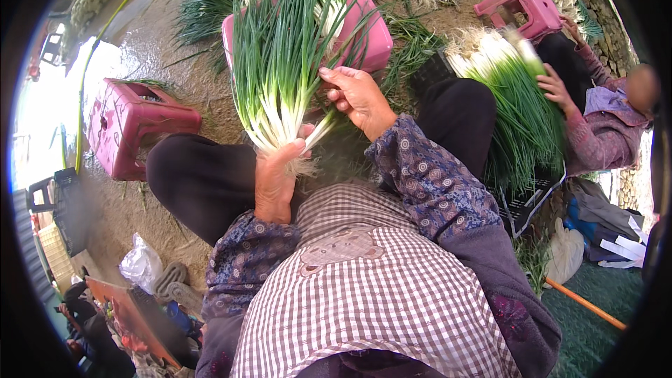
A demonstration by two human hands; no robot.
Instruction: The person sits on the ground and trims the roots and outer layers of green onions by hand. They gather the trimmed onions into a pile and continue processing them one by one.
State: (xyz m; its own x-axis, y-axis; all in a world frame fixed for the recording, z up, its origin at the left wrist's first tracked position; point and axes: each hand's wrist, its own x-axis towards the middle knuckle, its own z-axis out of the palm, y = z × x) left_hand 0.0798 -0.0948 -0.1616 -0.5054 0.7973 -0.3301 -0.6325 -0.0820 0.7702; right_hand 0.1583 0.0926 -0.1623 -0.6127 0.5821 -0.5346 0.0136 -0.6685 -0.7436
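My left hand (278, 178) grips a bunch of spring onions (278, 100) near the white root ends, thumb across the front. The green leaves fan upward, away from me, over a pink plastic stool (375, 37). Thin pale roots hang below the grip. At the bunch's right edge, my right hand (359, 100) pinches thumb and forefinger together on the outer leaves; what lies inside the curled fingers is hidden. One stalk (321, 132) splays right from the bunch, its upper part passing beneath my right hand.
More spring onions (215, 5) lie on the wet ground ahead. At right, a co-worker's hand (556, 86) touches a large stack of spring onions (525, 110) over a black crate (535, 194). Pink stools (142, 126) stand left and far right (525, 8). A yellow hose (90, 47) runs along the left.
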